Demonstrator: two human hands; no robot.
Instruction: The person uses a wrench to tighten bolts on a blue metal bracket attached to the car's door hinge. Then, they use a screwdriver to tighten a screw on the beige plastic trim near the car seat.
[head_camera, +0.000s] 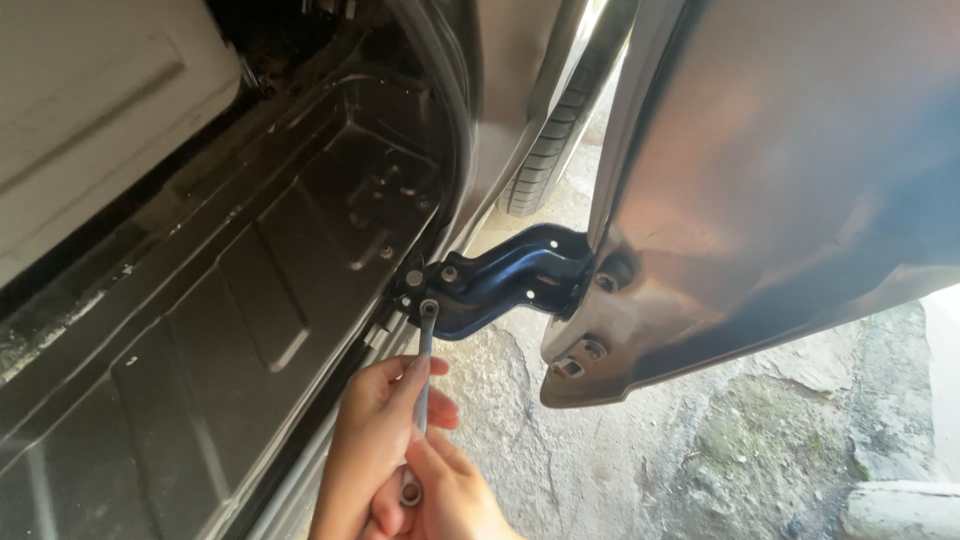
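A slim metal wrench (425, 365) stands almost upright, its ring end sitting on a bolt (429, 308) of the dark blue door hinge bracket (505, 280). My left hand (375, 440) wraps the wrench's shaft from the left. Just below and to the right, my right hand (450, 495) grips the lower end of the same wrench. The bracket joins the car's body sill to the open door (790, 180) on the right. Another bolt (449, 272) sits higher on the bracket.
The dark ribbed floor pan (250, 300) of the car fills the left. A tyre (545, 150) shows behind the door gap. Rough concrete ground (640, 440) lies below, with a pale curb block (900, 510) at the lower right.
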